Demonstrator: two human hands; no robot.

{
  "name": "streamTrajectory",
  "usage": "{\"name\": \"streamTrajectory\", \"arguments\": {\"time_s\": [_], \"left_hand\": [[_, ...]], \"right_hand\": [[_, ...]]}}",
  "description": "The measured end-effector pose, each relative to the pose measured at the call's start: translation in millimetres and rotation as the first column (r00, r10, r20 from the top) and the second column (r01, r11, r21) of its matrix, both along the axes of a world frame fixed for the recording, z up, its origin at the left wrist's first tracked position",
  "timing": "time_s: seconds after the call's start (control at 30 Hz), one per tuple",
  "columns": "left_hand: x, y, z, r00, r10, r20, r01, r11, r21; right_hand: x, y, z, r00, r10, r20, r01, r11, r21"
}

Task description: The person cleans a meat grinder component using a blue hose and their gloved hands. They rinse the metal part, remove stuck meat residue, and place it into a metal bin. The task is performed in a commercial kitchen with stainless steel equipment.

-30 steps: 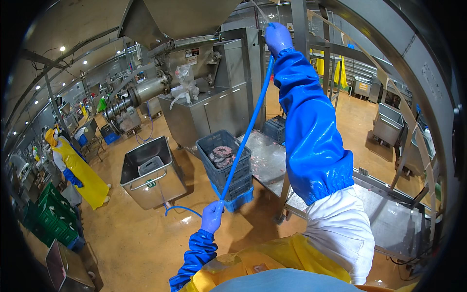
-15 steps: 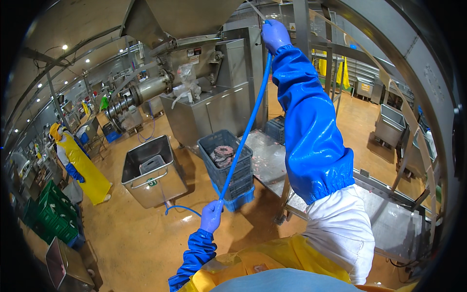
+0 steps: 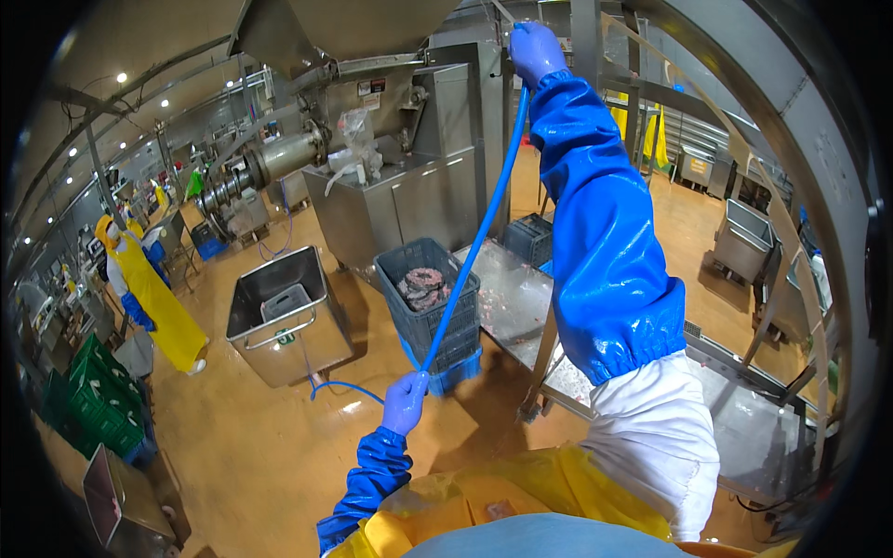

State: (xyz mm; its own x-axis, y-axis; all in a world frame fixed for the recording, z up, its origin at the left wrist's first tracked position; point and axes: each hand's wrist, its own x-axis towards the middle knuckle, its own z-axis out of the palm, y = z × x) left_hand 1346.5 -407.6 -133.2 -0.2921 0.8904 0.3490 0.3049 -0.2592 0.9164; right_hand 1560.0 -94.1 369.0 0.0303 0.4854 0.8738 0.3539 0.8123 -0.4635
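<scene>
A blue hose (image 3: pixel 481 232) runs taut and slanting between my two gloved hands. High up, beside a metal post, my right hand (image 3: pixel 537 53) is closed around the hose's upper end, with the arm stretched far out in a blue sleeve. Lower down, near my yellow apron (image 3: pixel 521 484), my left hand (image 3: pixel 404 404) grips the hose, and a slack length trails off leftward across the floor. A thin pale streak shows above my right hand; I cannot tell whether it is water or a rod. Behind the hose stands a grey crate (image 3: pixel 423 288) with ring-shaped, meat-coloured pieces in it.
A steel tub cart (image 3: pixel 288 339) stands on the floor to the left. Large steel machinery (image 3: pixel 400 200) rises ahead. Metal frame rails (image 3: pixel 595 74) and a steel platform (image 3: pixel 512 302) lie to the right. A person in a yellow apron (image 3: pixel 163 302) stands far left, near green crates (image 3: pixel 102 395).
My right hand has shifted slightly up and to the right with the hose. My left hand has stayed nearly in place, still gripping. The view has tilted a little.
</scene>
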Motion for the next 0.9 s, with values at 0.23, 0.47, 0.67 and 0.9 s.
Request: {"name": "streamTrajectory", "arguments": {"time_s": [0.23,0.47,0.67,0.9], "left_hand": [[-3.2,-14.8,-1.9,1.0,0.018,0.018,-0.017,1.0,-0.002],[-17.4,-26.3,13.2,0.995,0.097,-0.009,-0.097,0.995,0.015],[-20.7,-18.0,0.9,0.998,0.035,0.061,-0.039,0.997,0.065],[-28.2,-31.0,-2.0,0.991,0.075,0.108,-0.084,0.993,0.077]], "right_hand": [[-31.6,-24.2,16.5,0.992,-0.029,0.125,0.025,0.999,0.034],[-81.7,-44.4,37.5,0.995,0.026,0.094,-0.049,0.965,0.257],[-113.5,-16.2,66.7,0.848,-0.413,0.333,0.204,0.833,0.514],[-147.4,-87.2,66.8,0.923,-0.278,0.267,0.179,0.922,0.342]]}}
